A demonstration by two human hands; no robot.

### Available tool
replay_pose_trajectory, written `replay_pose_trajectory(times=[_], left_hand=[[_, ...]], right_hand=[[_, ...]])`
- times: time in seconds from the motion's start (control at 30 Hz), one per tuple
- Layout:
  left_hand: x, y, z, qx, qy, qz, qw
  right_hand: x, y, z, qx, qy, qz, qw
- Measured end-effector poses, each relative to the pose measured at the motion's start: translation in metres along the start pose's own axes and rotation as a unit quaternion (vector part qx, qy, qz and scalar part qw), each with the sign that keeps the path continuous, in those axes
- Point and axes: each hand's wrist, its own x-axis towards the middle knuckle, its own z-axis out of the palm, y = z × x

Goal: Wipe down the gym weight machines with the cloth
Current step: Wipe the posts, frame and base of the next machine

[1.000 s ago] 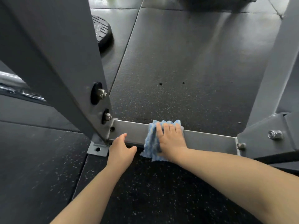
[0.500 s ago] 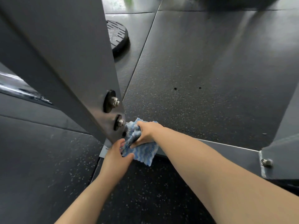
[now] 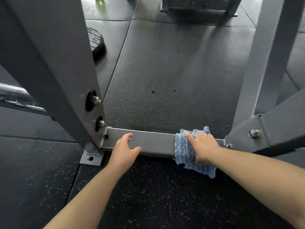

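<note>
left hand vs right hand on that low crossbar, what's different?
The right hand presses the blue cloth onto the crossbar; the left hand holds nothing and rests bare on the metal. The right hand sits at the bar's right end, by the bracket; the left hand sits nearer the left upright. Shared: both lie on the same bar, fingers pointing away from the person.
</note>
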Motion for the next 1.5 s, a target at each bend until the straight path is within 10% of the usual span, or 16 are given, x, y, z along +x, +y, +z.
replay_pose_trajectory(times=[0.17,0.57,0.87,1.03,1.23,1.5], left_hand=[[-0.005,-0.002,-0.005,0.002,0.004,0.006,1.000],[-0.013,-0.018,-0.041,-0.033,0.022,-0.052,0.998],[-0.034,-0.031,-0.091,-0.044,0.015,-0.090,0.995],[-0.048,-0.045,-0.120,-0.033,-0.034,-0.130,0.990],[-0.071,-0.051,-0.159,-0.112,-0.112,-0.191,0.969],[-0.088,-0.019,-0.223,-0.402,0.055,-0.102,0.908]], right_hand=[[-0.022,0.009,0.017,-0.091,0.047,0.082,0.991],[-0.020,-0.037,0.025,0.140,0.074,0.229,0.960],[0.015,-0.162,-0.067,0.173,-0.046,-0.109,0.978],[-0.009,-0.207,-0.094,0.387,-0.097,-0.123,0.908],[-0.074,-0.238,-0.145,0.655,-0.200,-0.160,0.711],[-0.101,-0.277,-0.240,0.758,-0.070,-0.207,0.614]])
